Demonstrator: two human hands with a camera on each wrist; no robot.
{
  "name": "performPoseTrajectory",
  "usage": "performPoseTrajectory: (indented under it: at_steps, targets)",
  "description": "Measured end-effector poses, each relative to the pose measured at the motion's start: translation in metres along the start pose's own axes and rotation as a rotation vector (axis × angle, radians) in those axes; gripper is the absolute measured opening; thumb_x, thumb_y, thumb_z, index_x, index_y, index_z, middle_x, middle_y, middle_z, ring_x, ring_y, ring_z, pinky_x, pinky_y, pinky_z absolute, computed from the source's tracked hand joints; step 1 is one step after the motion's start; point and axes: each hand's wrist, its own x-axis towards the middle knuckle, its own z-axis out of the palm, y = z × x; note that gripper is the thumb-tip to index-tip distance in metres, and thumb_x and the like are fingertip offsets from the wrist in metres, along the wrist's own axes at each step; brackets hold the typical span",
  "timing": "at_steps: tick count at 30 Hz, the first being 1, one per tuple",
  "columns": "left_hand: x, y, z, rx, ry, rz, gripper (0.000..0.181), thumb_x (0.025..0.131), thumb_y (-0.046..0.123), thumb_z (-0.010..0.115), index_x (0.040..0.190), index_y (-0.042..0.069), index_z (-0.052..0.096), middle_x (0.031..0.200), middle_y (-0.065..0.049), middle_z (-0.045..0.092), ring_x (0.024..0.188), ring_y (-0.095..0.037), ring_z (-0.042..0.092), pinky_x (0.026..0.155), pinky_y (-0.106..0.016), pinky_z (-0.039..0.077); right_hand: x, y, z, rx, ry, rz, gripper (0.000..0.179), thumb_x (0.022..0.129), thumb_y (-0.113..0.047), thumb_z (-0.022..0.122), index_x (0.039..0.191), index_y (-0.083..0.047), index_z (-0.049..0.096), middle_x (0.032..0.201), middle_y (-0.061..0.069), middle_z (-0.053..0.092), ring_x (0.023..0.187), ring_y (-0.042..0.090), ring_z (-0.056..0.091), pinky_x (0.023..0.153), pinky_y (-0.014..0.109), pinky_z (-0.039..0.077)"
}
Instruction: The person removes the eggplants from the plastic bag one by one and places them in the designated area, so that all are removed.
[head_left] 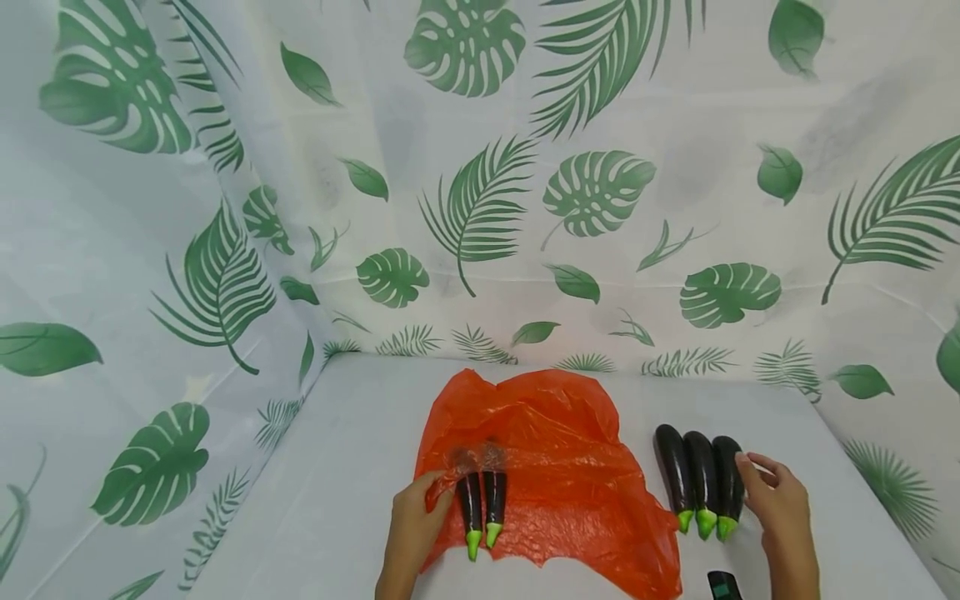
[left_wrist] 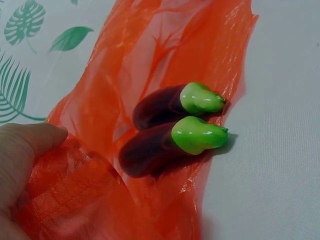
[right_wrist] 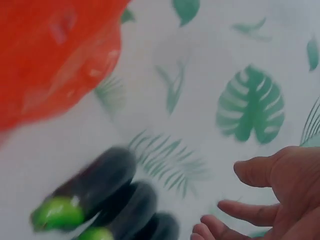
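Two eggplants point(head_left: 471, 504) lie with their far ends under the film of the red bag point(head_left: 562, 467); three more eggplants point(head_left: 700, 479) sit on the desk point(head_left: 337, 467) to its right. The left hand point(head_left: 416, 510) pinches the bag's edge; the right hand point(head_left: 776, 493), fingers spread, is at the outermost eggplant. Bagging seems in hand; next calls for a grasp, then clearing the bag's crumpled right edge. Bare desk lies leftward.

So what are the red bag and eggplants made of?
The red bag looks like thin, shiny plastic film: crinkled and partly see-through. The five eggplants look smooth and glossy, perhaps moulded plastic given their vivid green caps, but real ones can't be ruled out.
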Motion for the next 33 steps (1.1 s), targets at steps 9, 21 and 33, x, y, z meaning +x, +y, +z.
performPoseTrajectory:
  at_steps: [9, 21, 33]
  targets:
    - [-0.002, 0.000, -0.002, -0.014, 0.034, 0.024, 0.022, 0.088, 0.013, 0.068, 0.109, 0.008, 0.071, 0.105, -0.007, 0.073, 0.104, -0.025, 0.067, 0.092, -0.046, 0.053, -0.070, -0.065, 0.010, -0.032, -0.234, -0.440, 0.057, 0.099, -0.044, 0.050, 0.142, -0.006, 0.046, 0.113, -0.017, 0.061, 0.086, -0.016, 0.055, 0.074, 0.013, 0.053]
    - [0.002, 0.001, 0.000, -0.039, 0.085, 0.082, 0.019, 0.087, 0.010, 0.069, 0.106, 0.011, 0.072, 0.098, -0.002, 0.073, 0.091, -0.015, 0.067, 0.082, -0.036, 0.056, -0.116, -0.076, 0.043, 0.187, -1.396, -0.852, 0.041, 0.098, 0.007, 0.043, 0.138, 0.002, 0.046, 0.132, 0.009, 0.058, 0.117, 0.017, 0.057, 0.095, 0.031, 0.053]
    - [0.002, 0.002, -0.001, -0.036, 0.043, 0.029, 0.023, 0.088, 0.013, 0.068, 0.111, 0.008, 0.071, 0.107, -0.007, 0.073, 0.103, -0.023, 0.067, 0.092, -0.044, 0.054, -0.131, -0.045, 0.135, 0.020, -1.273, -0.367, 0.045, 0.099, -0.026, 0.055, 0.133, 0.005, 0.052, 0.115, 0.018, 0.065, 0.097, 0.030, 0.064, 0.083, 0.036, 0.058]
